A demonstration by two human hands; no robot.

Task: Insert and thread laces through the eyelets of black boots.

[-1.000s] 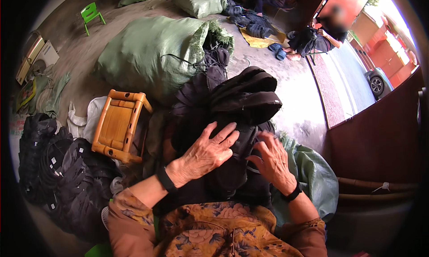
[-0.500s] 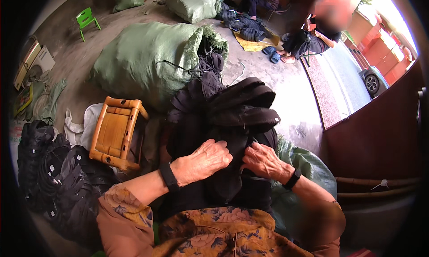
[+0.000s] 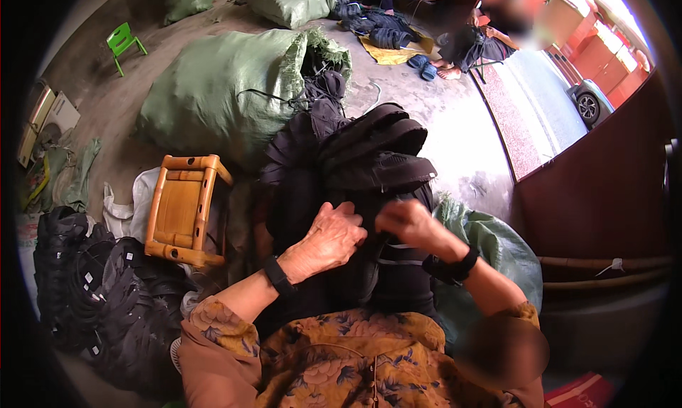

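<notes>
A black fabric piece that looks like a shoe upper (image 3: 364, 273) lies across my lap, against dark trousers. My left hand (image 3: 332, 236) is closed on its left side, fingers curled in. On the other side my right hand (image 3: 412, 229) is slightly raised and smeared by motion; its fingers are curled together, and what they pinch is too blurred to make out. Just beyond both hands sits a stack of black shoe uppers (image 3: 380, 149), nested into each other with rounded ends pointing right. Dark straps wrap both my wrists.
A full green woven sack (image 3: 213, 99) stands ahead, black pieces spilling from its mouth. To the left are a bamboo stool (image 3: 186, 208) and a heap of black shoe uppers (image 3: 106, 287). A green sack (image 3: 490, 266) lies at my right. Another person (image 3: 476, 46) sits near the doorway.
My right hand has lifted a little and turned, now blurred. The left hand stays at about the same place on the black shoe upper. The whole view has shifted slightly.
</notes>
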